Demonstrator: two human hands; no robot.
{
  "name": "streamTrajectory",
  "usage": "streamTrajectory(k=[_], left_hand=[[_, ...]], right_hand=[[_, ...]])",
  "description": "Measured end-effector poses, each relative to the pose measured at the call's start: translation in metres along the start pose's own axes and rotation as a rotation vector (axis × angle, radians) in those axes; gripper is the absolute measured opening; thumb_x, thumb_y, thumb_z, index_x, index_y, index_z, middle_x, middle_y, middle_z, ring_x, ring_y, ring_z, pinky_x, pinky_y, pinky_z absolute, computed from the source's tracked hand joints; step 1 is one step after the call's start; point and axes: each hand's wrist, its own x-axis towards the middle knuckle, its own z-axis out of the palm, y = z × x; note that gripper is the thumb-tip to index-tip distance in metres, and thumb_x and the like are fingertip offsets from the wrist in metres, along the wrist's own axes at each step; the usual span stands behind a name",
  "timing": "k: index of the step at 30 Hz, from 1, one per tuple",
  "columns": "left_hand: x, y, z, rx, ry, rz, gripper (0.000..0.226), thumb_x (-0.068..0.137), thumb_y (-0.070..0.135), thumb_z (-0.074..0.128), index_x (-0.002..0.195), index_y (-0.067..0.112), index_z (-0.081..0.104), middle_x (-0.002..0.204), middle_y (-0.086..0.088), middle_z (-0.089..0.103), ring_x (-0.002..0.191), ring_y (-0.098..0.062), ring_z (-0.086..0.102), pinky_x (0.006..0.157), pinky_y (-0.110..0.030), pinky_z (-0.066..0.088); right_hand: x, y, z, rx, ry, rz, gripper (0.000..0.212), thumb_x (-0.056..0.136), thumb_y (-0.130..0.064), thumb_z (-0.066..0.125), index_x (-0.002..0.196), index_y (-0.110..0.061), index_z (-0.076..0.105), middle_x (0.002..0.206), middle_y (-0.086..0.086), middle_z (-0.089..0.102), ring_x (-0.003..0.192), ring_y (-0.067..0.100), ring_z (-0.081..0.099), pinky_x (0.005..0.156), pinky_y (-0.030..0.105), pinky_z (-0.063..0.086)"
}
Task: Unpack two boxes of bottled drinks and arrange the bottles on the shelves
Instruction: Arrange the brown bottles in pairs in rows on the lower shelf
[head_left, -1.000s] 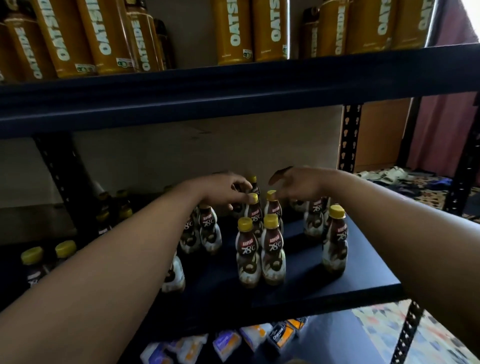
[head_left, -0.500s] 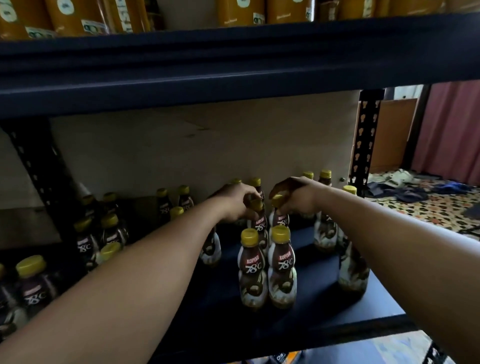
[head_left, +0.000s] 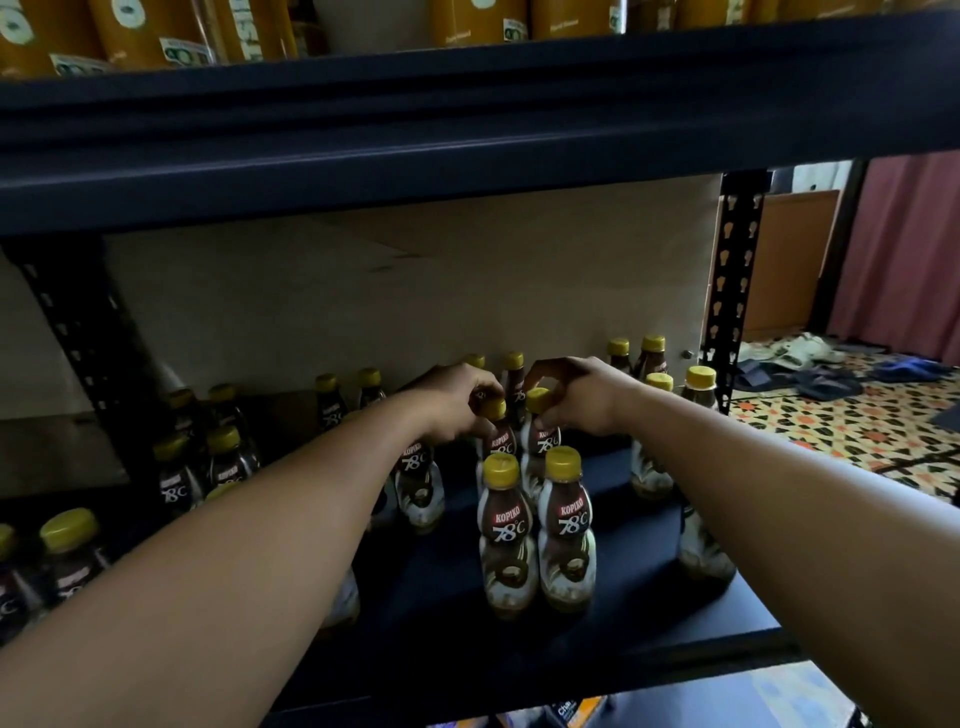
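Dark shelf board (head_left: 649, 597), dim under the beam above it, carries the Kopiko bottles in loose pairs. Just behind the front pair (head_left: 506, 535) two more stand upright and touching: the left-hand bottle (head_left: 497, 436) and the right-hand bottle (head_left: 543, 439). Their bases are hidden by the front pair, so I cannot tell whether they rest on the board or hang just off it.

These look like small, full plastic bottles: light enough for one hand each and stiff at the cap. The sleeved body looks smooth, and the narrow foot would tip easily into a neighbour. The yellow cap and neck, taken from above, seem the safest hold in so tight a cluster.

That is where each grip sits. The left hand (head_left: 457, 400) has its fingers curled close over the left-hand bottle's cap. The right hand (head_left: 576, 395) pinches the other cap between thumb and fingers.

More bottles (head_left: 228, 457) stand left of the front pair, with others to its right and behind it. Above it runs the upper beam (head_left: 467, 130) with orange Oatside packs (head_left: 156, 31). Far right of it lie a patterned floor (head_left: 857, 431) and a curtain (head_left: 909, 249).
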Motion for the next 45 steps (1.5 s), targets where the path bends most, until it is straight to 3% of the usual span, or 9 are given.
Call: streamTrajectory(k=[3, 7, 19, 25, 34, 40, 45], left_hand=[[-0.002, -0.003, -0.001, 0.001, 0.004, 0.001, 0.059, 0.086, 0.027, 0.081, 0.139, 0.032, 0.055, 0.134, 0.000, 0.057, 0.111, -0.017, 0.052, 0.097, -0.037, 0.045], [-0.006, -0.007, -0.003, -0.001, 0.015, 0.002, 0.057, 0.086, 0.026, 0.081, 0.138, 0.031, 0.057, 0.133, 0.001, 0.057, 0.111, -0.017, 0.051, 0.096, -0.035, 0.043], [-0.004, -0.010, 0.002, -0.046, 0.047, -0.032, 0.055, 0.085, 0.027, 0.081, 0.135, 0.034, 0.059, 0.136, 0.000, 0.058, 0.116, -0.021, 0.055, 0.099, -0.037, 0.047], [-0.004, -0.010, 0.003, -0.070, 0.036, -0.039, 0.057, 0.086, 0.025, 0.080, 0.138, 0.034, 0.058, 0.138, 0.000, 0.058, 0.121, -0.021, 0.055, 0.105, -0.040, 0.045], [-0.003, -0.009, 0.004, -0.067, 0.033, -0.044, 0.055, 0.088, 0.025, 0.078, 0.138, 0.034, 0.057, 0.140, -0.001, 0.056, 0.120, -0.022, 0.054, 0.099, -0.037, 0.046], [-0.006, -0.005, 0.003, -0.015, 0.031, -0.037, 0.053, 0.090, 0.027, 0.076, 0.139, 0.034, 0.054, 0.140, -0.002, 0.054, 0.109, -0.019, 0.052, 0.089, -0.033, 0.045], [-0.014, -0.002, -0.001, 0.022, -0.023, -0.054, 0.072, 0.090, 0.030, 0.076, 0.152, 0.037, 0.039, 0.151, -0.003, 0.046, 0.129, -0.025, 0.051, 0.101, -0.038, 0.046]], right_hand=[[-0.002, -0.003, 0.002, 0.000, 0.010, -0.030, 0.045, 0.083, -0.029, 0.084, 0.124, -0.022, 0.067, 0.106, -0.005, 0.068, 0.093, 0.010, 0.061, 0.069, 0.019, 0.041], [-0.006, -0.008, 0.003, -0.020, 0.017, -0.051, 0.043, 0.087, -0.027, 0.081, 0.126, -0.017, 0.067, 0.114, -0.002, 0.068, 0.101, 0.012, 0.059, 0.084, 0.022, 0.042], [-0.007, -0.008, 0.010, 0.020, 0.060, -0.030, 0.041, 0.082, -0.030, 0.084, 0.118, -0.024, 0.066, 0.114, -0.004, 0.068, 0.105, 0.016, 0.064, 0.093, 0.032, 0.053], [-0.011, -0.010, 0.008, -0.010, 0.049, -0.039, 0.044, 0.087, -0.028, 0.080, 0.126, -0.017, 0.063, 0.119, -0.001, 0.064, 0.109, 0.019, 0.062, 0.097, 0.036, 0.053], [-0.009, -0.009, 0.012, -0.068, 0.047, -0.033, 0.047, 0.086, -0.035, 0.079, 0.127, -0.019, 0.064, 0.120, -0.002, 0.065, 0.110, 0.018, 0.061, 0.097, 0.036, 0.052], [-0.010, -0.008, 0.014, -0.059, 0.049, 0.008, 0.042, 0.083, -0.036, 0.078, 0.120, -0.022, 0.063, 0.111, 0.000, 0.066, 0.098, 0.019, 0.065, 0.088, 0.040, 0.057], [-0.017, -0.018, 0.008, -0.206, -0.036, -0.048, 0.020, 0.090, -0.042, 0.067, 0.099, -0.026, 0.065, 0.105, -0.002, 0.067, 0.093, 0.016, 0.062, 0.081, 0.035, 0.054]])
